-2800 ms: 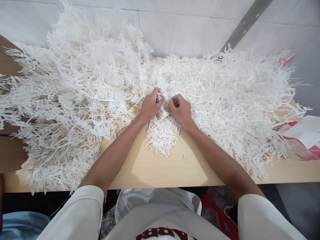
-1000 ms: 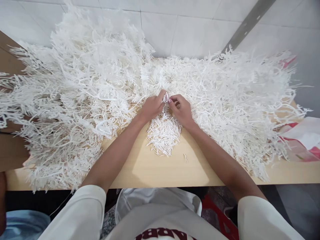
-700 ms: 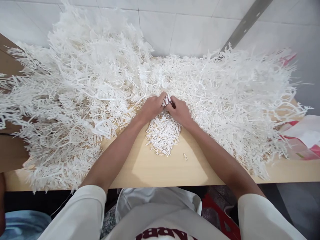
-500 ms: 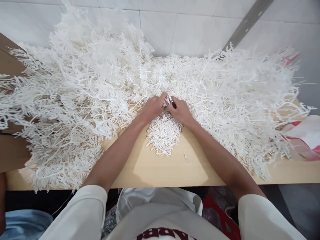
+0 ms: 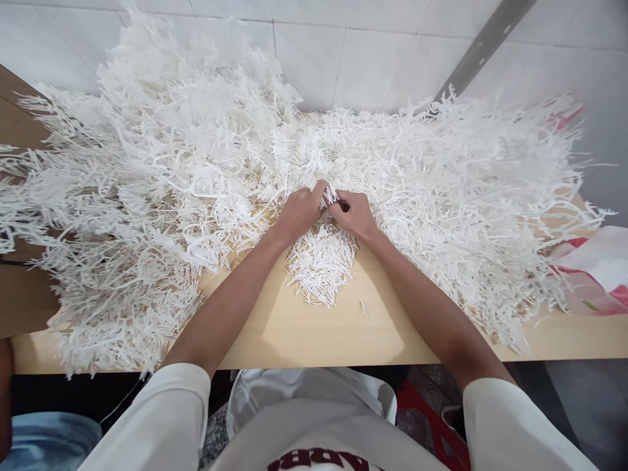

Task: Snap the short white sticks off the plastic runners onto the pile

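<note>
Close together at the middle of the table, my left hand (image 5: 305, 208) and my right hand (image 5: 354, 212) pinch a small white branched strand piece (image 5: 330, 194) between them. Its thin tips stick up between the fingers; the rest is hidden. Below the hands lies a small pile of short white pieces (image 5: 321, 268) on the wooden table (image 5: 318, 340). A few loose bits (image 5: 364, 309) rest to the right of that pile.
A tall heap of white branched strands (image 5: 186, 131) rises at the left, and another heap (image 5: 456, 176) spreads at the right. A red and white plastic bag (image 5: 598, 275) lies at the right edge. A cardboard box (image 5: 24, 294) stands at left. Behind is a tiled wall (image 5: 383, 59).
Both hands stay almost in place, still pinched on the strand piece. The right forearm has shifted very slightly to the left.
</note>
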`<state>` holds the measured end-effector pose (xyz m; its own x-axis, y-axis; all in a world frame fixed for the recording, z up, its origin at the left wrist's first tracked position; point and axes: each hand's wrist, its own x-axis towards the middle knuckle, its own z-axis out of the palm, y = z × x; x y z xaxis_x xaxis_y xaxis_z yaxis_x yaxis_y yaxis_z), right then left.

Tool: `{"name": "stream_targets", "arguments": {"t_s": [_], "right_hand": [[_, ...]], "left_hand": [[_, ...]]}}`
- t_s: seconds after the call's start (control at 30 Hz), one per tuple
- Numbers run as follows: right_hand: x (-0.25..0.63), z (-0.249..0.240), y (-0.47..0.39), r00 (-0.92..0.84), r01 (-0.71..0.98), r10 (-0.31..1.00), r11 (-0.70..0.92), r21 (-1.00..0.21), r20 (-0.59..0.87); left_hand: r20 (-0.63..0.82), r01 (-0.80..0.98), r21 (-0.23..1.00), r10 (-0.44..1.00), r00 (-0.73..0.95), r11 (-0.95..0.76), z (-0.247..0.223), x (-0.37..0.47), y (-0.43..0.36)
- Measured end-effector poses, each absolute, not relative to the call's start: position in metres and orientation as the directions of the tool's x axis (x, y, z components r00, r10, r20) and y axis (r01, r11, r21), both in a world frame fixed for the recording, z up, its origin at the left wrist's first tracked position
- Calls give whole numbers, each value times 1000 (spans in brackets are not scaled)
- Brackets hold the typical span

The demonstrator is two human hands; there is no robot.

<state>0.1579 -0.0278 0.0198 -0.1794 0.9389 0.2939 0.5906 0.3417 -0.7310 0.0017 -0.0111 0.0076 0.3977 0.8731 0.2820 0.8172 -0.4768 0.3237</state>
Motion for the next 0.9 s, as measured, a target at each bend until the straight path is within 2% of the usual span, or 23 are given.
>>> {"name": "stream_targets", "arguments": {"t_s": [0.3, 0.47, 0.5, 0.6, 0.67, 0.73, 0.9], "right_hand": [[163, 16, -27, -238, 484, 910, 415, -771, 340], [166, 14, -43, -450, 388, 814, 548, -741, 366], [166, 15, -45, -417, 390, 817, 557, -733, 399], [165, 14, -43, -149, 429, 863, 496, -755, 482], [163, 14, -38, -33, 445, 862, 465, -765, 505], [161, 13, -35, -47, 455, 861, 469, -757, 506], [161, 10, -33, -214, 496, 867, 493, -714, 450]], "left_hand": [[272, 785, 430, 893, 357, -445, 6, 1, -9], [355, 761, 566, 927, 124, -318, 7, -14, 1], [362, 749, 569, 921, 144, -340, 7, -16, 2], [359, 716, 573, 908, 217, -398, 7, -19, 0], [372, 694, 593, 903, 214, -409, 8, -19, -2], [392, 658, 610, 890, 234, -442, 8, -17, -4], [392, 593, 604, 846, 362, -533, 14, -12, -9]]}}
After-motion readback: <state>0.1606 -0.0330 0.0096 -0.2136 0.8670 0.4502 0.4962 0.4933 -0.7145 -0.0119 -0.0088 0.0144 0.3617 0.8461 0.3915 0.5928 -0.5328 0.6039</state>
